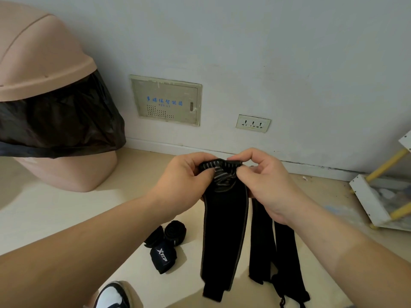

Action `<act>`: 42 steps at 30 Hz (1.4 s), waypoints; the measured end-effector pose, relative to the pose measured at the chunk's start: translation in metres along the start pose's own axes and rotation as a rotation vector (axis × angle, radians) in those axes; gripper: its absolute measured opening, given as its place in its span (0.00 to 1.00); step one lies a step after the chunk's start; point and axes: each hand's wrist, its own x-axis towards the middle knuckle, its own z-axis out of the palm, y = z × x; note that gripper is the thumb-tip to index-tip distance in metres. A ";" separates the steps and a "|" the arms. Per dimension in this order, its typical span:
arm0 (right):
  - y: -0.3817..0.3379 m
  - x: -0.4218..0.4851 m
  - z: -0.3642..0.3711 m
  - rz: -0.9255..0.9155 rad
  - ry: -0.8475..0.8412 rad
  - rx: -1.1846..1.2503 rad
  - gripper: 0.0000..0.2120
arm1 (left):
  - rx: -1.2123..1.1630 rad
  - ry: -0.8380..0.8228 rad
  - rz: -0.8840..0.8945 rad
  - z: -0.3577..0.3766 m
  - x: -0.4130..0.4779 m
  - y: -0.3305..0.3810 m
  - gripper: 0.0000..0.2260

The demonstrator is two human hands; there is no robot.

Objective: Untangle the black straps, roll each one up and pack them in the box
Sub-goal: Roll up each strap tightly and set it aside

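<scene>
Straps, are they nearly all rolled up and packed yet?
Not yet. A few rolled straps lie on the floor, looking done. The left hand and right hand pinch the top of a hanging strap. More strap lengths dangle beside it, unrolled. No box shows, so packing remains.

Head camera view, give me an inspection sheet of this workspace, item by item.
Surface: beige floor.
Job's things: black straps hang from both hands; rolled straps and a rolled XTEP wrap lie on the floor; no box seen.
Clutter: shoe at the bottom edge.
Grippers: left hand and right hand pinch the striped top end of the straps.
Cables: nothing seen.
Surroundings: lidded bin with a black liner, wall panel, wall socket, white-and-yellow rack.
</scene>
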 end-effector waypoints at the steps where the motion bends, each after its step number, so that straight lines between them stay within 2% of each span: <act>1: 0.000 0.001 0.000 0.003 -0.003 0.012 0.20 | 0.002 0.003 0.009 0.000 0.000 0.000 0.14; 6: -0.008 0.000 -0.006 0.048 -0.121 0.174 0.11 | 0.063 0.047 0.096 -0.001 0.001 0.003 0.16; 16: 0.002 0.004 -0.003 -0.089 -0.005 0.006 0.17 | 0.037 0.013 0.065 -0.004 -0.001 0.006 0.15; 21: 0.003 0.007 0.000 -0.137 0.047 -0.028 0.17 | -0.019 -0.069 -0.007 -0.011 0.000 0.010 0.13; 25: 0.004 0.011 -0.003 -0.111 0.107 -0.048 0.17 | -0.112 -0.107 -0.084 -0.015 0.000 0.013 0.16; 30: 0.004 0.007 -0.004 -0.080 0.010 -0.003 0.18 | -0.151 0.011 -0.075 -0.010 -0.001 0.014 0.17; 32: 0.000 0.005 -0.006 -0.030 -0.053 0.107 0.15 | -0.164 0.065 -0.073 -0.006 0.002 0.014 0.18; 35: -0.007 0.003 -0.006 0.074 -0.115 0.296 0.05 | -0.172 0.136 -0.049 -0.001 0.004 0.015 0.19; 37: -0.006 0.003 -0.005 0.120 -0.094 0.341 0.06 | -0.137 0.157 -0.015 0.003 0.002 0.015 0.20; 40: -0.003 0.004 -0.002 0.126 -0.067 0.334 0.02 | -0.065 0.142 0.039 0.007 -0.002 0.016 0.23; 42: -0.001 0.004 -0.003 0.123 -0.053 0.328 0.05 | -0.049 0.112 0.039 0.009 -0.003 0.016 0.23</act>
